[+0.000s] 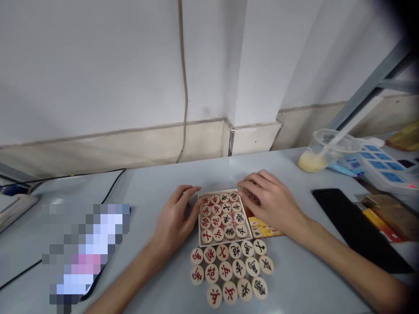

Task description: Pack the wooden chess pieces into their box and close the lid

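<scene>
A shallow white box (200, 240) holds rows of round xiangqi pieces, red characters on its left side and black on its right. My left hand (176, 216) is curled round the box's far left corner, thumb against the side wall. At the far right corner my right hand (270, 200) holds the box, its fingertips at the rim. More loose xiangqi pieces (225, 271) lie face up in uneven rows just in front of the box. Beneath my right hand, a yellow and red printed card or lid (262, 227) is partly hidden.
A phone with a blurred screen (93, 257) lies at left, near a black cable (113, 185). At right are a dark flat slab (353, 226), a clear cup (322, 152) with a straw, and a white case with blue compartments (382, 165). A wall (131, 65) bounds the table's back.
</scene>
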A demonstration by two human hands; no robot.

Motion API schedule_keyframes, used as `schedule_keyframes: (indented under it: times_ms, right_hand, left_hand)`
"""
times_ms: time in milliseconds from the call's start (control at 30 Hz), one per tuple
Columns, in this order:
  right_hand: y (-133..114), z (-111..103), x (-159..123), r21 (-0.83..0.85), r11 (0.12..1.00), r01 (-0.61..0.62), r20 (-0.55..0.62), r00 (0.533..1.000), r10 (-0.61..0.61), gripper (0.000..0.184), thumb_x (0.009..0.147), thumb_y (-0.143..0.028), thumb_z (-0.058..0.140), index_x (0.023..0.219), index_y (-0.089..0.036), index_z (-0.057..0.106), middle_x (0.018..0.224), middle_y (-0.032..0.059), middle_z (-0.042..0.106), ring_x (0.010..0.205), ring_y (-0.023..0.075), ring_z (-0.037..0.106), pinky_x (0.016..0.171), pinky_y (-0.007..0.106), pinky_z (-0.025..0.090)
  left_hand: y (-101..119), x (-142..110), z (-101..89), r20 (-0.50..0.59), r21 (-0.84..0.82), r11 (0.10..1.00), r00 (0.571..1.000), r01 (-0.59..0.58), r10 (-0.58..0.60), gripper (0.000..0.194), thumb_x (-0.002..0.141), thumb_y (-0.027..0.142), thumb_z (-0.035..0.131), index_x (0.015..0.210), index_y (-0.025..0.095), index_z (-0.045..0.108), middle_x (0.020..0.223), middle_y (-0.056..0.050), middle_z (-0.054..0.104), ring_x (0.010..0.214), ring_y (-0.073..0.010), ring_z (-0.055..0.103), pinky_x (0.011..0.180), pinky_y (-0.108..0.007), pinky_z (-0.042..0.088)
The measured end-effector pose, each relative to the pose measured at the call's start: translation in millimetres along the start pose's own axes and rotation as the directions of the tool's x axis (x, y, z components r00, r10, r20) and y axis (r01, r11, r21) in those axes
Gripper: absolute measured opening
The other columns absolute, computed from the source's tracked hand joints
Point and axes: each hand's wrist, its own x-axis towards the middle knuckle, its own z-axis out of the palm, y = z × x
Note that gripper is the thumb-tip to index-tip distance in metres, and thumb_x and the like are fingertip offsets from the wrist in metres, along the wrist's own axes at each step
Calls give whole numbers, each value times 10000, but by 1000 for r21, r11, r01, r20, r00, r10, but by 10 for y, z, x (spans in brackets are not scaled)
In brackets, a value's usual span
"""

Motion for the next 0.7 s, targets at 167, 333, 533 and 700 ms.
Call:
schedule_keyframes:
  times_ms: [167, 333, 533, 700]
  right_hand:
    - [-79, -18, -27, 132, 989, 64, 6, 998, -66, 185, 986, -281, 553, 974, -209, 723, 903, 40, 657, 870, 170, 540, 766, 319, 457]
    - [-125, 15, -63, 230, 970, 80, 67, 993, -97, 159, 962, -306, 605, 1003, -227, 737, 910, 38, 654, 897, 184, 539, 783, 339, 454]
    - [-150, 21, -80, 231, 971, 57, 82, 994, -77, 140, 951, -343, 634, 994, -262, 740, 892, 23, 627, 897, 189, 522, 795, 360, 396]
    - [-213, 9, -103, 233, 970, 69, 82, 993, -90, 149, 936, -379, 657, 913, -243, 716, 912, 19, 632, 915, 190, 520, 810, 356, 388]
  left_hand:
    - [85, -63, -37, -87, 103, 987, 987, -124, 133, 205, 973, 220, 585, 1155, 238, 677, 1193, -82, 635, 1090, -254, 597, 937, -441, 502]
    - [201, -103, -27, -21, 34, 976, 976, -216, 216, 119, 942, 182, 622, 1027, 233, 688, 1200, -74, 644, 1151, -259, 566, 950, -451, 496]
    - [219, -114, -5, 8, -13, 972, 972, -236, 236, 129, 927, 152, 633, 1014, 230, 689, 1174, -62, 662, 1200, -247, 562, 973, -440, 502]
    - [251, -129, -29, 37, 12, 961, 961, -275, 274, 92, 913, 194, 658, 997, 223, 681, 1153, -65, 680, 1190, -260, 576, 943, -439, 505]
